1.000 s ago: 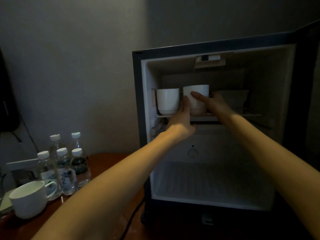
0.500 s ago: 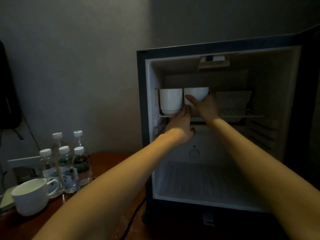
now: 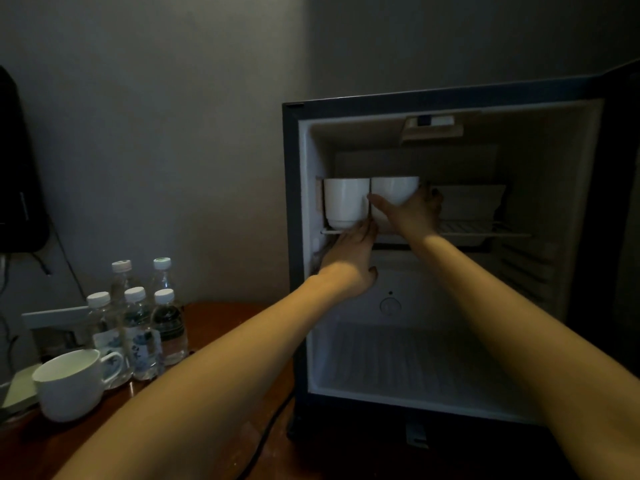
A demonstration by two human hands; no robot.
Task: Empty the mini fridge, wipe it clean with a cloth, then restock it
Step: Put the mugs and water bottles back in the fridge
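The mini fridge (image 3: 294, 237) stands open on a wooden table, its lower floor bare. Two white cups sit side by side on the wire shelf (image 3: 485, 233): the left cup (image 3: 344, 202) and the right cup (image 3: 394, 190). My right hand (image 3: 412, 213) grips the right cup, thumb on its front and fingers round its right side. My left hand (image 3: 349, 258) reaches up with straight fingers touching the shelf's front edge under the left cup. A white tray-like part (image 3: 471, 202) lies on the shelf's right half.
Left of the fridge, several small water bottles (image 3: 138, 323) stand on the wooden table (image 3: 225, 317), with a white mug (image 3: 72, 382) in front of them. A dark cable (image 3: 263, 441) runs from under the fridge. The open door edge (image 3: 623, 202) is at the right.
My right hand has pushed the right cup further back and down onto the shelf beside the left cup. My left hand has stayed at the shelf edge. The view shifted slightly left.
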